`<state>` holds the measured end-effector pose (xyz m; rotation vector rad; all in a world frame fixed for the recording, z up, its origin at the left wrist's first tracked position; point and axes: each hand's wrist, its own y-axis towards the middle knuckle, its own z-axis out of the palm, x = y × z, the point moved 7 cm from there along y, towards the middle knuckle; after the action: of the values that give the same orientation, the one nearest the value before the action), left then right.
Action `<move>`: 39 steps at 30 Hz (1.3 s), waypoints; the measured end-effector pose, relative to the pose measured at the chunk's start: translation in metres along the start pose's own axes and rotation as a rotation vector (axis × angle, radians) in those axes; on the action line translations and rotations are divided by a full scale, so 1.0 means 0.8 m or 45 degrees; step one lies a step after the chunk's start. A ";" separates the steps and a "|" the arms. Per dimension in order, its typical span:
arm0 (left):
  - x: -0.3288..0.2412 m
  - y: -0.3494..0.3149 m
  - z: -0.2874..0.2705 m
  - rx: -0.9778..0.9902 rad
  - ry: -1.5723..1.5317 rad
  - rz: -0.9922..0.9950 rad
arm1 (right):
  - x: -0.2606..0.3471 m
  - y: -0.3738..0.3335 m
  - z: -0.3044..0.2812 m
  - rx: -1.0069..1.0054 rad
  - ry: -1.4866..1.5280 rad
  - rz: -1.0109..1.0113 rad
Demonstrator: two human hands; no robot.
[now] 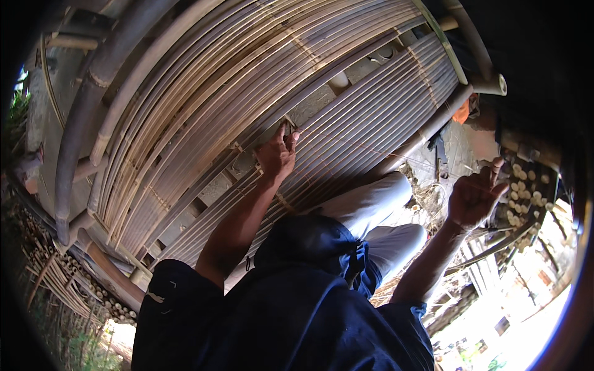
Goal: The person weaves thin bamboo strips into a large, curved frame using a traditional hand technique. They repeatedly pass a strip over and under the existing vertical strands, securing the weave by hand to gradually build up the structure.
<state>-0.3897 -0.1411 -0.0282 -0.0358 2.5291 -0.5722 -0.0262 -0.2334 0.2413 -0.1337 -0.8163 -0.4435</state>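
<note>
A slatted bamboo panel of long thin strips in a thick pole frame spreads out before me. My left hand is over the gap between two bands of strips, fingertips pinched together at a crossing. What lies between those fingers is too small to make out. A thin reddish cord runs from near that spot across the strips toward the right. Raised past the panel's near edge, my right hand has its fingers curled with one sticking up. The cord fades just before this hand and lines up with its grip.
Thick bamboo poles frame the panel at the left. Stacked cut bamboo shows its round ends at the right, and another bundle lies lower left. An orange item sits near the frame's right corner. Shavings litter the ground by my knees.
</note>
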 end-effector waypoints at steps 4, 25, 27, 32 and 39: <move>0.013 0.007 0.014 0.023 -0.107 -0.061 | 0.075 0.015 0.041 0.233 0.025 -0.016; -0.016 -0.008 -0.020 -0.009 0.030 0.074 | -0.114 0.101 0.087 0.730 -2.318 -0.509; -0.023 -0.012 -0.028 -0.120 0.073 0.103 | -0.148 0.055 0.030 0.837 -2.610 -0.008; -0.023 -0.013 -0.029 -0.309 0.079 0.182 | -0.191 -0.096 0.117 1.477 -2.158 0.936; -0.021 -0.019 -0.027 -0.203 0.101 0.155 | -0.130 -0.065 -0.049 1.415 -2.133 0.901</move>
<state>-0.3875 -0.1445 0.0030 0.0836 2.6268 -0.3296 -0.0846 -0.2566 0.1358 0.3113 -2.3998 1.0323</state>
